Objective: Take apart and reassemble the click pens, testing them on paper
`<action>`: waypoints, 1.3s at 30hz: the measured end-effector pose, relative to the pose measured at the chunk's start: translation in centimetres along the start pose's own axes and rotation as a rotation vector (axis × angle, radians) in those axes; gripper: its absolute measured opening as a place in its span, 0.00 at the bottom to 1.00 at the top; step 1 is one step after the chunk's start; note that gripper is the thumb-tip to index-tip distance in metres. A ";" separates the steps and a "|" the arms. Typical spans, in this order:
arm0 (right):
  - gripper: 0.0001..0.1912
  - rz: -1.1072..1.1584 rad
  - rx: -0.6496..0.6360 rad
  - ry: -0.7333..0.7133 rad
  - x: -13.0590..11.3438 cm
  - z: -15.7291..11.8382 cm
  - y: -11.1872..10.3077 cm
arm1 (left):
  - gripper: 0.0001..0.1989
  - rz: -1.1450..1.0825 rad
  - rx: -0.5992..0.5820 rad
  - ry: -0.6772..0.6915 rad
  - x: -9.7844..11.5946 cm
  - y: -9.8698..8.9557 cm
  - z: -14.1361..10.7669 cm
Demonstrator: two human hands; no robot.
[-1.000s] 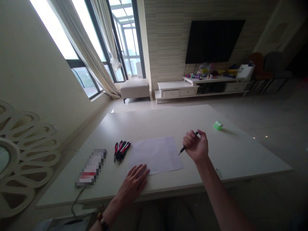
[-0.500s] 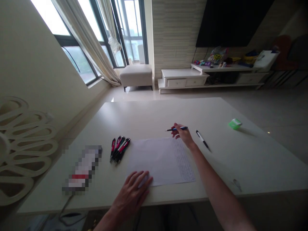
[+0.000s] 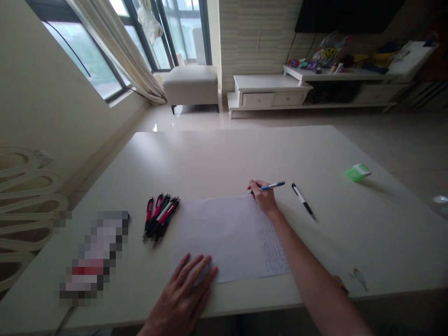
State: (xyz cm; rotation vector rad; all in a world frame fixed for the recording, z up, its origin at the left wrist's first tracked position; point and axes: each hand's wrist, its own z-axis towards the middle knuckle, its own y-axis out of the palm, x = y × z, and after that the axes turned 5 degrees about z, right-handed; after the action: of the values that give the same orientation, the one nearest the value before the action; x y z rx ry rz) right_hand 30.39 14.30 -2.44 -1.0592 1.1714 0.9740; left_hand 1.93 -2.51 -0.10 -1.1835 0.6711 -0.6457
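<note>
A sheet of paper [image 3: 217, 233] lies on the white table, with rows of handwriting down its right side. My left hand [image 3: 189, 284] rests flat on the sheet's near left corner, fingers stretched out. My right hand [image 3: 262, 193] is closed around a blue pen [image 3: 275, 186] at the sheet's far right corner. The pen's tip is close to the paper's far edge; whether it touches, I cannot tell. Just right of that hand lies a white and black pen [image 3: 303, 201]. Several red, black and green pens [image 3: 161, 217] are heaped left of the sheet.
A pixelated, blurred-out object [image 3: 96, 256] with a cable lies on the table [image 3: 224, 158] at the left. On the right stands a small green and white box [image 3: 358, 172]. Beyond the table are a grey stool [image 3: 192, 86] and a low white cabinet [image 3: 268, 91].
My right hand has lowered the pen toward the sheet's far right corner, and the pen now tilts differently. The left hand stays on the paper. The camera view has tipped downward.
</note>
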 end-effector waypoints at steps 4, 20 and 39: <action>0.09 -0.151 0.069 -0.041 0.3 0.1 0.4 | 0.25 -0.008 0.006 0.002 -0.1 0.1 0.0; 0.11 -0.351 0.082 -0.103 1.0 0.1 0.6 | 0.24 -0.084 -0.019 -0.033 0.0 0.6 -0.3; 0.31 -0.218 0.088 -0.086 -2.0 -4.8 -5.4 | 0.25 -0.031 0.024 -0.018 0.1 0.4 -0.5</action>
State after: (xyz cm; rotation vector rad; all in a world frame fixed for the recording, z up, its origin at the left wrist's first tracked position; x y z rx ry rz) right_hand 34.30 8.35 -0.13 -1.0401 0.9970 0.7825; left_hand 1.64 -2.75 -0.57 -1.1779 0.6295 -0.6670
